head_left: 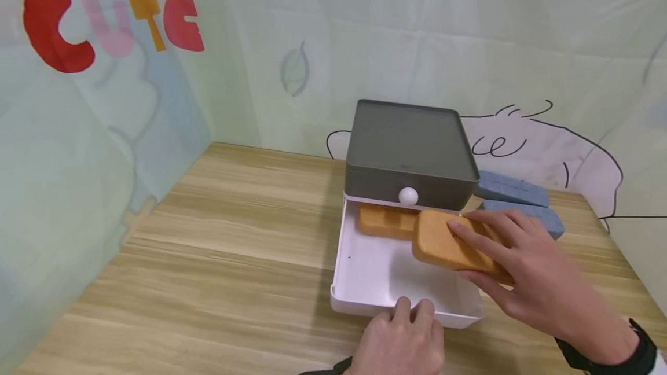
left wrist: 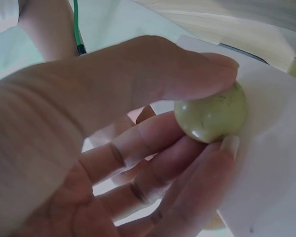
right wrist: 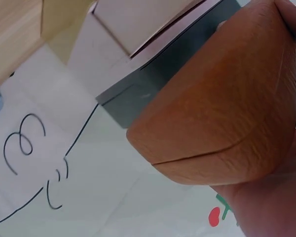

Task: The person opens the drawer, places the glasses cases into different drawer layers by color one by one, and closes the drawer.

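Note:
A small drawer box (head_left: pixel 411 138) with a grey top drawer has its white lower drawer (head_left: pixel 372 274) pulled out toward me. My left hand (head_left: pixel 401 343) is at the drawer's front; in the left wrist view its thumb and fingers pinch the round knob (left wrist: pixel 209 116). With my right hand (head_left: pixel 531 268) I grip an orange-brown glasses case (head_left: pixel 443 242), tilted above the drawer's right side. The right wrist view shows the seam along that glasses case (right wrist: pixel 222 113). Another orange glasses case (head_left: pixel 385 221) lies at the back of the lower drawer, partly hidden behind the held one.
Two blue cases (head_left: pixel 513 188) lie on the wooden table (head_left: pixel 234 259) to the right of the box, the nearer one partly behind my right hand. A white knob (head_left: pixel 408 196) sticks out from the grey upper drawer. Printed cloth (head_left: pixel 292 28) hangs behind.

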{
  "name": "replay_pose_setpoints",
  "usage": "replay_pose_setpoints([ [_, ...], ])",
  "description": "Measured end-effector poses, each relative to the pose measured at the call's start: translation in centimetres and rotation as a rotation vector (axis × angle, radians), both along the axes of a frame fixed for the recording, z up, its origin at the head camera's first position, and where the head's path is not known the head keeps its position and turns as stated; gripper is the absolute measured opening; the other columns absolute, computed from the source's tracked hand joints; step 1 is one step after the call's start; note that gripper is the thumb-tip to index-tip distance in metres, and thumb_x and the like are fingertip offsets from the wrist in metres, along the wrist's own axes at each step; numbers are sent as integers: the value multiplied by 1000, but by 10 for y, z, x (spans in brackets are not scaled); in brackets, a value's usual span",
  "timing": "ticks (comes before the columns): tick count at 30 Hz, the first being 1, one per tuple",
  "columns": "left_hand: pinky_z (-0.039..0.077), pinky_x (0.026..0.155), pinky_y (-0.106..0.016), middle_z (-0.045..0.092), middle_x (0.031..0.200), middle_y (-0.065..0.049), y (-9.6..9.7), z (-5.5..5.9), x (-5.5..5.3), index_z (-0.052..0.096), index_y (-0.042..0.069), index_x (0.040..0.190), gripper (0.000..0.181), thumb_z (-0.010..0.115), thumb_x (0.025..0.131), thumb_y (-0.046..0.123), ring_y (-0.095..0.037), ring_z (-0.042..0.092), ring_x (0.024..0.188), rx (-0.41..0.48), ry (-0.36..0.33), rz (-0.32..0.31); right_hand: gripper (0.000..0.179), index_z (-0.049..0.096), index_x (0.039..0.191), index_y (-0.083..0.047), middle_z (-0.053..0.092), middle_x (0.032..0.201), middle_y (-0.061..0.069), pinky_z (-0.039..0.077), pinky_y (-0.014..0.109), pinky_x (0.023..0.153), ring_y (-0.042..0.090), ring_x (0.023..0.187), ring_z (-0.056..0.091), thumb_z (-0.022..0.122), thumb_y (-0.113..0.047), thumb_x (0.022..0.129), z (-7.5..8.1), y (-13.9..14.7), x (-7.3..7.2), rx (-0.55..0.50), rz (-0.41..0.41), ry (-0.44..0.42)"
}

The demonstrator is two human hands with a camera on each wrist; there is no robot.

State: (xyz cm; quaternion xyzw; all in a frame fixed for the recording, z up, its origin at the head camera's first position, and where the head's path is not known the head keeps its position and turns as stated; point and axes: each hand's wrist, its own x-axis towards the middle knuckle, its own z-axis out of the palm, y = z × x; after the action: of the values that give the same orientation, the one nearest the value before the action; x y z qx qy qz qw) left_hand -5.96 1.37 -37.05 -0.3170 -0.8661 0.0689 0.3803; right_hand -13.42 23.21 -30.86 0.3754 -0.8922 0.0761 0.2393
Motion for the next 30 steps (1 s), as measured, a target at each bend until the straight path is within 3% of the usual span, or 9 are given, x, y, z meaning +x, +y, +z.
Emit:
replay_pose_setpoints([
  [7, 24, 38, -18, 47, 71, 8, -1, 1, 1, 64, 24, 65, 23, 58, 86, 29, -5, 41, 54, -21, -18, 0, 63, 56, 146, -33, 63, 133, 3, 44, 44, 90, 21, 108, 54, 31, -67, 100, 0, -18, -2, 25, 51, -31],
  [10, 24, 38, -19, 48, 72, 8, -2, 2, 1, 66, 25, 67, 21, 60, 87, 32, -6, 42, 55, -34, -35, -2, 58, 54, 147, -34, 62, 134, 4, 44, 48, 93, 23, 111, 55, 59, -60, 95, 1, -24, -3, 42, 54, -71],
  [14, 25, 38, -19, 51, 74, 8, -3, 3, 2, 68, 26, 71, 19, 63, 87, 35, -6, 44, 56, -55, -69, -5, 80, 54, 147, -34, 62, 133, 6, 45, 48, 93, 26, 112, 57, 88, -34, 75, 0, -33, -4, 54, 74, -89],
  [21, 25, 39, -18, 53, 78, 7, -4, 5, 4, 67, 26, 71, 20, 65, 87, 37, -7, 44, 57, -65, -115, -13, 74, 59, 143, -32, 64, 130, 3, 50, 45, 90, 22, 117, 56, 88, -39, 75, -3, -49, -9, 48, 121, -91],
  [30, 25, 38, -17, 55, 77, 8, -2, 5, 3, 67, 26, 67, 22, 65, 87, 35, -6, 44, 55, -52, -95, -22, 65, 61, 141, -34, 64, 132, 9, 51, 51, 97, 29, 124, 59, 82, -46, 81, -10, -59, -18, 87, 147, -102],
])
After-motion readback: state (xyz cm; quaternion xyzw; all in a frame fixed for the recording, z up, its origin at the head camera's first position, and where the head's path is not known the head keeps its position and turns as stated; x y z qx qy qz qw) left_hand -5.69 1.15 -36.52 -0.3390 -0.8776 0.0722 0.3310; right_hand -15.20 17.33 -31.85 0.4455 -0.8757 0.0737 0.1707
